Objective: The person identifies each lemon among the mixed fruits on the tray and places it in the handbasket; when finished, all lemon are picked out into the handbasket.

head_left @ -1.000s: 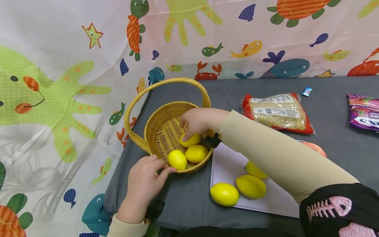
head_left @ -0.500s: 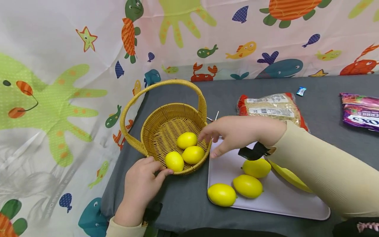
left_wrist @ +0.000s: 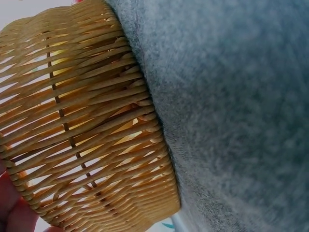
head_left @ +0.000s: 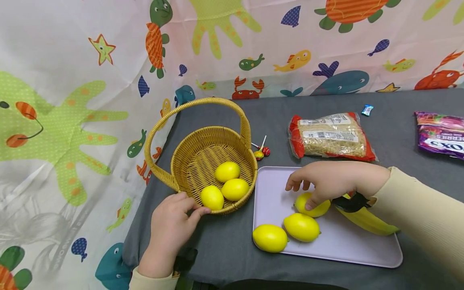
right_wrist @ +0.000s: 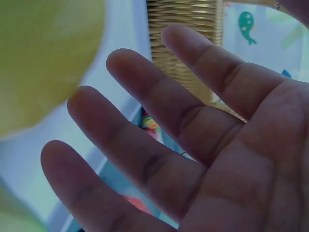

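We count three lemons inside the basket at left, and three more lemons on the tray at right, with one banana. Our left hand pinches the basket's near edge; our right hand, fingers spread, partly covers the far tray lemon. Beyond: two lollipops, one bag.
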A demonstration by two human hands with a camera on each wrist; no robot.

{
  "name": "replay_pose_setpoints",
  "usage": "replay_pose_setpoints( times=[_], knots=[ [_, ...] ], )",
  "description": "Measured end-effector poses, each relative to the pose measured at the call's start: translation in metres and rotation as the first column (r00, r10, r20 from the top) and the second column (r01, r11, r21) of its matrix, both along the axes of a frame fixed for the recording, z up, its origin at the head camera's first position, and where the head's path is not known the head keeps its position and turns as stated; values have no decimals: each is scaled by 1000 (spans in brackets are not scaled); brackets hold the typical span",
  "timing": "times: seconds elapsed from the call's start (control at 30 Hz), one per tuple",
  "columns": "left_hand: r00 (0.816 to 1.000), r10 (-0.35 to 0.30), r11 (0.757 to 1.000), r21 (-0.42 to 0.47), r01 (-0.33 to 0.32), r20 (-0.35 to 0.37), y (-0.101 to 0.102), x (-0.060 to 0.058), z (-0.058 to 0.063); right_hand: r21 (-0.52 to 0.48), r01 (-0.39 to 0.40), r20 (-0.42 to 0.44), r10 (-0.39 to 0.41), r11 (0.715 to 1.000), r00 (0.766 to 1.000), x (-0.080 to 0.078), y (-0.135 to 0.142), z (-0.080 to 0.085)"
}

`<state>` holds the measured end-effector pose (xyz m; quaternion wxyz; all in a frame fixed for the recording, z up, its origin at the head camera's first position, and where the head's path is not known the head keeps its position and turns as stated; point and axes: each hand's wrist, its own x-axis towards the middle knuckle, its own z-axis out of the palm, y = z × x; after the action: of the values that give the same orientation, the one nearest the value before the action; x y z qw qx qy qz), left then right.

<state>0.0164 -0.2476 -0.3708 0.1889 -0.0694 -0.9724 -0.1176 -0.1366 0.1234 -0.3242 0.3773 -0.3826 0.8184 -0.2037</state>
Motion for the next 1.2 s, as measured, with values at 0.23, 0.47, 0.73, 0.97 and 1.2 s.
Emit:
replay_pose_setpoints(
  times=[0.23, 0.47, 0.73, 0.97, 1.2],
  knots=[
    [1000, 0, 1000, -7, 0, -4, 0, 0, 0, 30, 53, 26, -54, 998, 998, 5, 8, -17],
    [1000, 2, 1000, -5, -2, -2, 0, 0, 1, 16, 44, -5, -44, 999, 999, 7, 8, -26],
    [1000, 7, 1000, -7, -7, 1, -1, 1, 0, 9, 20, -32, -19, 1000, 999, 5, 4, -27],
    [1000, 4, 1000, 5, -4, 7, -1, 1, 1, 4, -65, -125, 65, 998, 990, -3, -12, 3],
    [1000, -12, 1000, 10, 12, -5, 0, 0, 1, -59, -163, -178, 150, 985, 972, -12, -63, 50]
  ],
)
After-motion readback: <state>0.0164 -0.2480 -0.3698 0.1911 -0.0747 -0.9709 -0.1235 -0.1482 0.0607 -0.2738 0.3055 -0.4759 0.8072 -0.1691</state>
